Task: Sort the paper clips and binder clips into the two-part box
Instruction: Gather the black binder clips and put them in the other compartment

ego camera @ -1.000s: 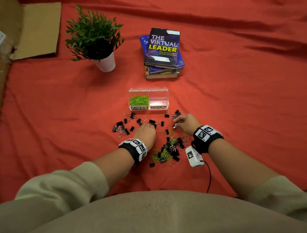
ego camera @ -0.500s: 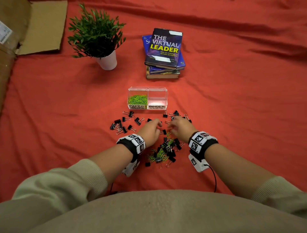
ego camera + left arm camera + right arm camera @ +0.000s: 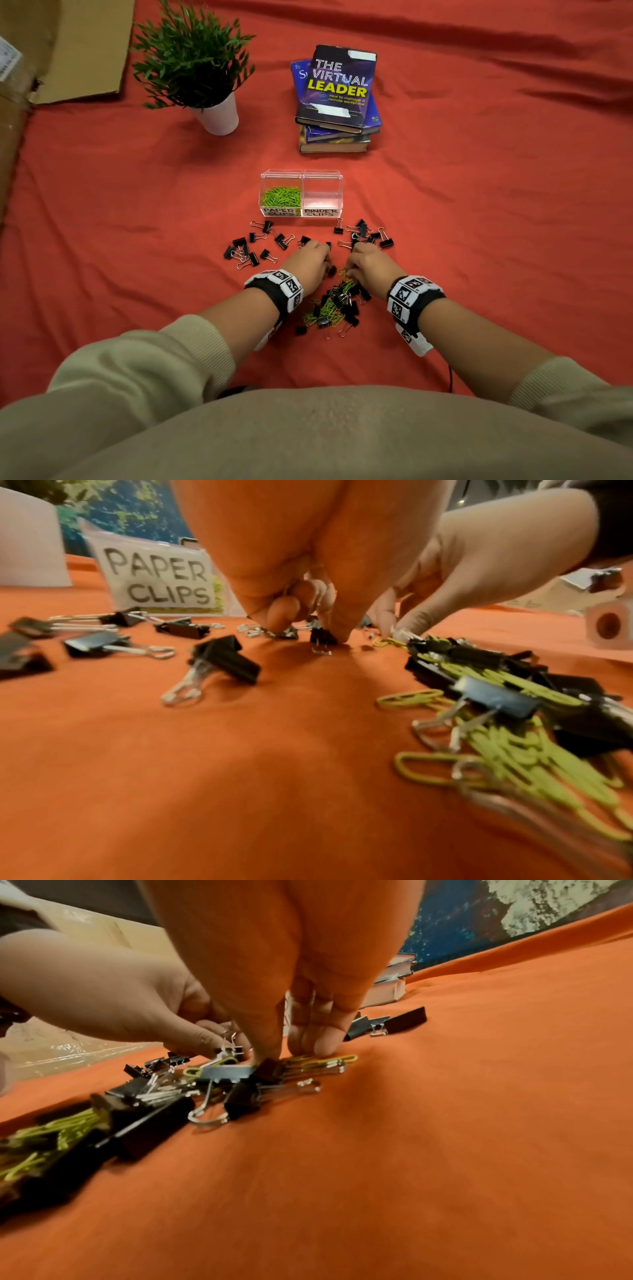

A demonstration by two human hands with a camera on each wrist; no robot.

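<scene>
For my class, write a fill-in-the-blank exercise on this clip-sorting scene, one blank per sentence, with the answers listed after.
1. The green paper clips lie in the compartment of the box labelled ____ CLIPS.
2. The compartment labelled BINDER CLIPS holds ____ clips.
3. The loose binder clips on the cloth are ____ in colour.
4. The top book of the stack reads THE VIRTUAL ____.

Answers: PAPER; no; black; LEADER
</scene>
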